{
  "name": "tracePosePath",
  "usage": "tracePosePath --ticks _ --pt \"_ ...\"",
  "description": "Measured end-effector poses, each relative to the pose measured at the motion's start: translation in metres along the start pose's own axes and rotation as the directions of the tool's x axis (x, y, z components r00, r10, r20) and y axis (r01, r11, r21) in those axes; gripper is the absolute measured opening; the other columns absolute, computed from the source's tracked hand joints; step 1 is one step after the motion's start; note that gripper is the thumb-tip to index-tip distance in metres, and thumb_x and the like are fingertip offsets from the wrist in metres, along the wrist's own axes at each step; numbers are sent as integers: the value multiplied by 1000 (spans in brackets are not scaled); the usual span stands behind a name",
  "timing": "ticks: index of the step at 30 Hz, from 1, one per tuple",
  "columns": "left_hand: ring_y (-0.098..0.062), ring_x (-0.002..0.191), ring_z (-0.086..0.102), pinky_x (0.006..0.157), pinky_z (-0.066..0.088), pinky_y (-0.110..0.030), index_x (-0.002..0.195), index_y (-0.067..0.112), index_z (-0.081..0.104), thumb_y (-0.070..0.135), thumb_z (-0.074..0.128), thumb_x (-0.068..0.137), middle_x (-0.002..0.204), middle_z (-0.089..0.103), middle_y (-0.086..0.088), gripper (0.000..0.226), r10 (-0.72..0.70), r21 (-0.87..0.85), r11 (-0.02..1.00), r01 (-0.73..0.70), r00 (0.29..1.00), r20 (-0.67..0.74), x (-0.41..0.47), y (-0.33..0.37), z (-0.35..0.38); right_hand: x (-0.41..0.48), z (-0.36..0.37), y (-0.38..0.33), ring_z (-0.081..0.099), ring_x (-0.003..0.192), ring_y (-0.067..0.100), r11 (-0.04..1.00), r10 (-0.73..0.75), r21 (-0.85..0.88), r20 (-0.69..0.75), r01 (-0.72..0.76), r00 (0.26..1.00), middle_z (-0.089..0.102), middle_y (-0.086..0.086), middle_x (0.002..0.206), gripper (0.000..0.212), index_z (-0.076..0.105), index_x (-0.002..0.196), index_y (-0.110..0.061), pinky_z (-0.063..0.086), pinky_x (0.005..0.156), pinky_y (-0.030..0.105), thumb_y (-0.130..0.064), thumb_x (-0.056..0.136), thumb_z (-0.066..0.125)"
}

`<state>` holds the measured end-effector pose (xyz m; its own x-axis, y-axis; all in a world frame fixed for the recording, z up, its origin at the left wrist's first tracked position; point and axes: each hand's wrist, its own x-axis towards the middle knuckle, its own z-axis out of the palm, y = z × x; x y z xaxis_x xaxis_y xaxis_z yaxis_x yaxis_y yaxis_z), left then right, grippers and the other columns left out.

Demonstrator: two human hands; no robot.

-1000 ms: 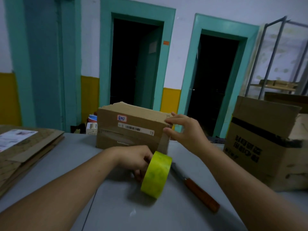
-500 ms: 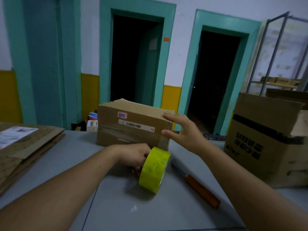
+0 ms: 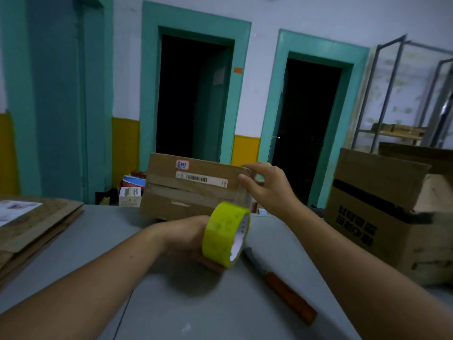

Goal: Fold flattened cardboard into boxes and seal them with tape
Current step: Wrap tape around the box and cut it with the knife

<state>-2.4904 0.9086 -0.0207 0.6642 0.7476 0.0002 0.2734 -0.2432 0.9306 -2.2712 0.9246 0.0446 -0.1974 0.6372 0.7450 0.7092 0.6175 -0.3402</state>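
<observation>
Gripped yellow tape roll in left hand, fingers curled round it, just above grey table. Pinched upper right corner of cardboard box, at table's far side, with right hand.

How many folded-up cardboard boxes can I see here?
2. A small box is at the centre, held at its corner by the right hand. A large box stands at the right. A brown edge behind the large one may be a third, mostly hidden.
</observation>
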Motion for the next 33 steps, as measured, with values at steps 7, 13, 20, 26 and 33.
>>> tracePosePath --ticks 7,13,20,26,33 --pt "-21 77 75 72 66 -36 108 9 71 13 66 97 94 76 -13 13 -176 -326 920 218 972 153 -7 6 1 5 1 -4 68 97 22 999 18 50 -77 -14 997 74 -1 98 37 77 117 -16 60 81 52 -42 96 63" --pt "-21 71 72 63 62 -34 105 20 66 15 60 102 86 75 -7 8 -102 -189 974 126 986 133 -7 0 4 23 -24 -9 73 90 17 989 65 138 -157 -44 985 77 -2 91 17 79 106 -14 62 80 48 -22 103 64" --pt "-24 70 74 61 62 -35 130 35 53 1 62 102 90 77 -4 45 0 4 1000 0 990 138 -19 16 1 33 -37 -17 69 81 9 988 42 154 -161 -17 986 74 -6 83 17 79 103 -17 57 73 28 -25 103 63" --pt "-22 68 75 60 63 -35 147 39 35 -2 65 98 92 77 7 70 38 68 997 -49 988 151 -23 23 6 31 -41 -16 63 70 -3 983 64 182 -204 -27 977 70 -11 76 19 79 103 -14 47 63 14 -25 103 64" --pt "-21 73 76 62 64 -36 143 45 34 0 68 97 96 77 10 73 39 91 994 -55 984 174 -23 27 10 27 -43 -16 66 75 2 987 13 158 -273 31 962 72 -10 80 21 80 105 -10 48 66 15 -22 104 63"
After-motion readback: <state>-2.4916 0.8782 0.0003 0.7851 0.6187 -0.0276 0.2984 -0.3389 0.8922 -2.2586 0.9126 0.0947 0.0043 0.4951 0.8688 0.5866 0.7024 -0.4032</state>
